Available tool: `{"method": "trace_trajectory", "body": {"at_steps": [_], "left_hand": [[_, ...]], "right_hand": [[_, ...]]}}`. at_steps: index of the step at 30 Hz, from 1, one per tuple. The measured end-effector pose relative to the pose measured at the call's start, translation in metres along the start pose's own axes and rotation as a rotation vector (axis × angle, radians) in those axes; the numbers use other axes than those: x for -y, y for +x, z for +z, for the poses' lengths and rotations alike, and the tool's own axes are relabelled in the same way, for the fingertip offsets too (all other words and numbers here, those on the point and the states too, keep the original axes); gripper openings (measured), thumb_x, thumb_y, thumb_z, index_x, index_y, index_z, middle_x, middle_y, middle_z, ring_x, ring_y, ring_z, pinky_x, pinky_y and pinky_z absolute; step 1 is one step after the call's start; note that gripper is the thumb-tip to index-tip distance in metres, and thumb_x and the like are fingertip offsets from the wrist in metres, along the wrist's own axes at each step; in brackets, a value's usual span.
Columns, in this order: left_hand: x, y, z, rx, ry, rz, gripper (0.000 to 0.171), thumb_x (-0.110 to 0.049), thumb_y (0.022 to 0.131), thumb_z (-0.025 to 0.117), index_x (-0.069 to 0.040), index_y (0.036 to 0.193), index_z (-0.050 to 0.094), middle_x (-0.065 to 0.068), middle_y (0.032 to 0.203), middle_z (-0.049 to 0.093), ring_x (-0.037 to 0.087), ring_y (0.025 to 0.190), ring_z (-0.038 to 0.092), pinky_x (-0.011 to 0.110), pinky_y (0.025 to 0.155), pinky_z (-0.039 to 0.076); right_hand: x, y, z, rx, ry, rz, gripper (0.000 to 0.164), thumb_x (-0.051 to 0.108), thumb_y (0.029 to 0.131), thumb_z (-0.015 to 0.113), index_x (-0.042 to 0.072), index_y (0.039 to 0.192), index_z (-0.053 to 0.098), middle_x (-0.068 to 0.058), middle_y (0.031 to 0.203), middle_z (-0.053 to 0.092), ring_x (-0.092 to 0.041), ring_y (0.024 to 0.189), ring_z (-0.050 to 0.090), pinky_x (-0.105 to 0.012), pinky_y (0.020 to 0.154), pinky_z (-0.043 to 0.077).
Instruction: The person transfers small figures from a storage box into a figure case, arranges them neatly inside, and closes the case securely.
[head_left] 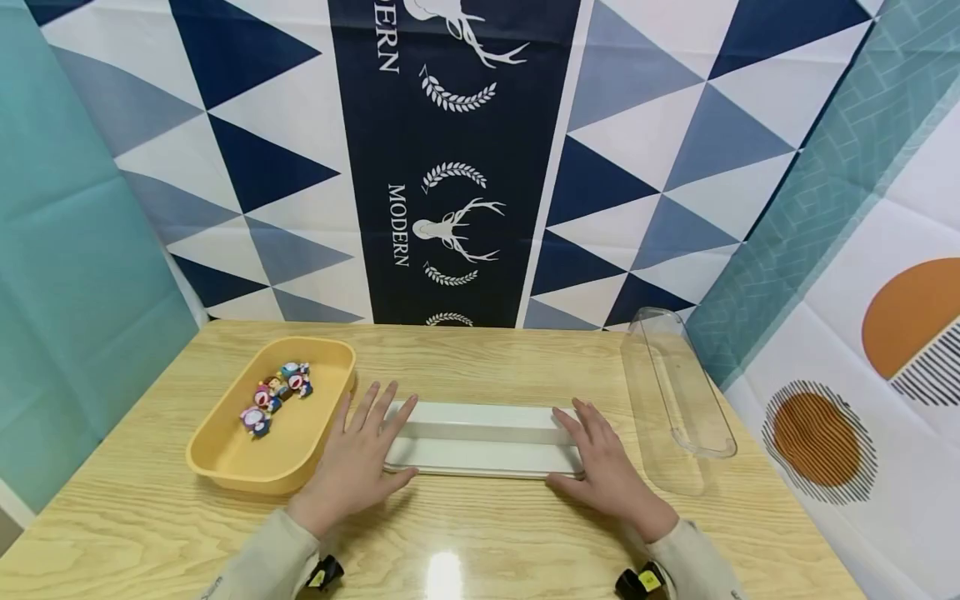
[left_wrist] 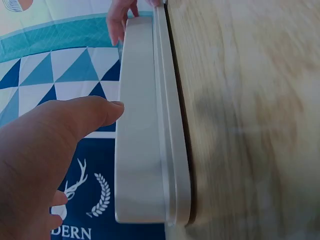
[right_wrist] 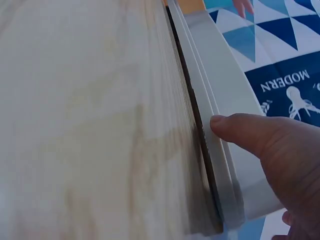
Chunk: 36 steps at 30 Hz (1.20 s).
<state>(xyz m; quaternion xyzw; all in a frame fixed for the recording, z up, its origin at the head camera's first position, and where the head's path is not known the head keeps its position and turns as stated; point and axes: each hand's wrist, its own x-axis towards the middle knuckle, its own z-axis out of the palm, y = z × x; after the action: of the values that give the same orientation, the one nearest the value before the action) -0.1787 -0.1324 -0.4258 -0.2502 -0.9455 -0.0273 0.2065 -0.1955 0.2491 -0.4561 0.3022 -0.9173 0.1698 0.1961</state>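
A long white plastic box (head_left: 483,454) with a stepped rim lies crosswise on the table. At its left end is my left hand (head_left: 356,467), fingers spread and straight, their tips near the box's far edge. The left thumb (left_wrist: 97,112) overlaps the box's side in the left wrist view. My right hand (head_left: 603,462) is over the right end, fingers extended across it. In the right wrist view, the right thumb (right_wrist: 245,131) has its tip right at the box's rim (right_wrist: 207,117). The right fingertips are mostly hidden there.
Left of the box stands a yellow tray (head_left: 217,454) with several small colourful figurines (head_left: 276,387) in it. A clear plastic cover (head_left: 667,392) is on the table at the right. Patterned cloth (head_left: 450,167) hangs behind the wooden table (head_left: 480,533).
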Motion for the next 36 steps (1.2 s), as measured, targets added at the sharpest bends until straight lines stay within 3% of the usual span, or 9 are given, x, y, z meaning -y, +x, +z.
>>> {"method": "trace_trajectory", "body": {"at_steps": [4,11,16,21,24,30,36], "left_hand": [[0.007,-0.002,-0.006,0.011,-0.030,-0.022,0.095,-0.058,0.081,0.073,-0.012,0.154,0.034,0.022,0.158,0.029,0.042,0.145,0.022,0.064,0.114,0.016],[0.021,-0.002,-0.017,-0.009,-0.004,-0.013,0.094,-0.055,0.080,0.074,-0.011,0.154,0.035,0.023,0.156,0.031,0.043,0.144,0.026,0.065,0.112,0.020],[0.032,-0.001,-0.024,-0.014,-0.022,-0.001,0.093,-0.050,0.082,0.075,-0.010,0.154,0.032,0.024,0.156,0.030,0.043,0.143,0.026,0.065,0.112,0.018],[0.045,0.000,-0.034,-0.047,-0.026,0.017,0.092,-0.047,0.082,0.076,-0.011,0.154,0.032,0.025,0.154,0.033,0.045,0.141,0.029,0.065,0.111,0.021],[0.055,0.001,-0.040,-0.054,0.007,0.042,0.090,-0.046,0.082,0.075,-0.011,0.154,0.033,0.024,0.152,0.035,0.045,0.138,0.033,0.065,0.109,0.026],[0.077,0.003,-0.055,-0.058,0.048,0.063,0.088,-0.042,0.082,0.077,-0.010,0.152,0.035,0.024,0.149,0.038,0.046,0.135,0.036,0.063,0.107,0.031],[0.100,0.007,-0.065,-0.077,0.081,0.082,0.089,-0.039,0.079,0.081,-0.005,0.149,0.038,0.028,0.143,0.044,0.049,0.130,0.040,0.064,0.102,0.035]], "right_hand": [[-0.004,0.000,0.000,0.023,0.118,0.045,0.098,0.031,0.077,0.085,-0.001,0.150,0.030,-0.036,0.146,0.030,-0.054,0.130,0.033,-0.068,0.095,0.040],[-0.005,0.002,0.001,0.131,0.393,0.249,0.110,0.025,0.078,0.086,-0.006,0.153,0.011,-0.031,0.147,0.022,-0.048,0.129,0.035,-0.064,0.101,0.036],[-0.007,0.003,0.003,0.150,0.519,0.367,0.116,0.022,0.078,0.087,-0.003,0.154,0.004,-0.030,0.146,0.019,-0.046,0.130,0.038,-0.057,0.102,0.037],[-0.010,0.003,0.003,0.138,0.640,0.422,0.113,0.014,0.076,0.088,0.000,0.153,0.007,-0.028,0.143,0.031,-0.042,0.127,0.044,-0.041,0.097,0.045],[-0.012,0.001,0.002,0.122,0.683,0.430,0.109,0.010,0.075,0.088,-0.002,0.151,0.011,-0.028,0.138,0.038,-0.041,0.125,0.045,-0.039,0.096,0.045],[-0.014,-0.004,0.001,0.110,0.680,0.448,0.103,0.009,0.075,0.088,-0.002,0.148,0.016,-0.026,0.142,0.034,-0.042,0.131,0.040,-0.047,0.104,0.038],[-0.017,-0.005,0.002,0.104,0.679,0.433,0.101,0.008,0.074,0.088,-0.003,0.146,0.019,-0.027,0.140,0.036,-0.043,0.129,0.041,-0.040,0.104,0.039]]}}
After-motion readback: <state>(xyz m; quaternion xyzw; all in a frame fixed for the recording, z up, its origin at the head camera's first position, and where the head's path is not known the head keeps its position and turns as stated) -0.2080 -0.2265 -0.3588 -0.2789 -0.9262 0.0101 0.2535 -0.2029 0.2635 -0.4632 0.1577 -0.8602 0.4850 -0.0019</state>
